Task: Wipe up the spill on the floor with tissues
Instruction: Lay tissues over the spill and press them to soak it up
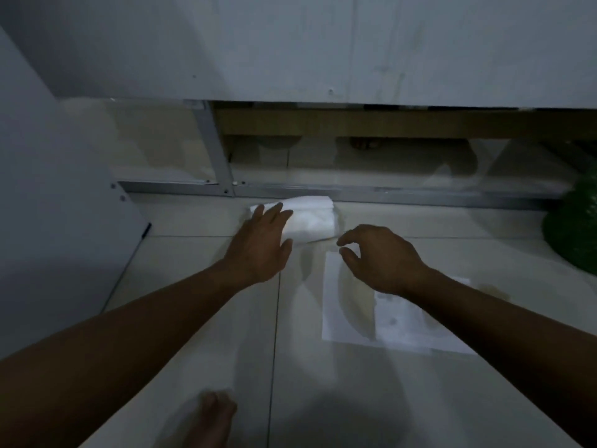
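Note:
A white stack of tissues (311,218) lies on the pale tiled floor near a metal frame rail. My left hand (261,242) rests flat on its left side, fingers spread. Just right of the stack hovers my right hand (378,257), its fingers curled and apart, holding nothing. Below that hand a flat white tissue sheet (352,318) lies spread on the floor, with a damp, see-through patch (400,318) in it. A faint yellowish spill (494,291) shows on the tile beyond the sheet's right edge.
A grey metal frame rail (355,190) runs across the floor below a grey wall panel. A green leafy object (578,227) sits at the right edge. A grey cabinet side (64,221) stands at the left. My bare foot (213,418) is at the bottom.

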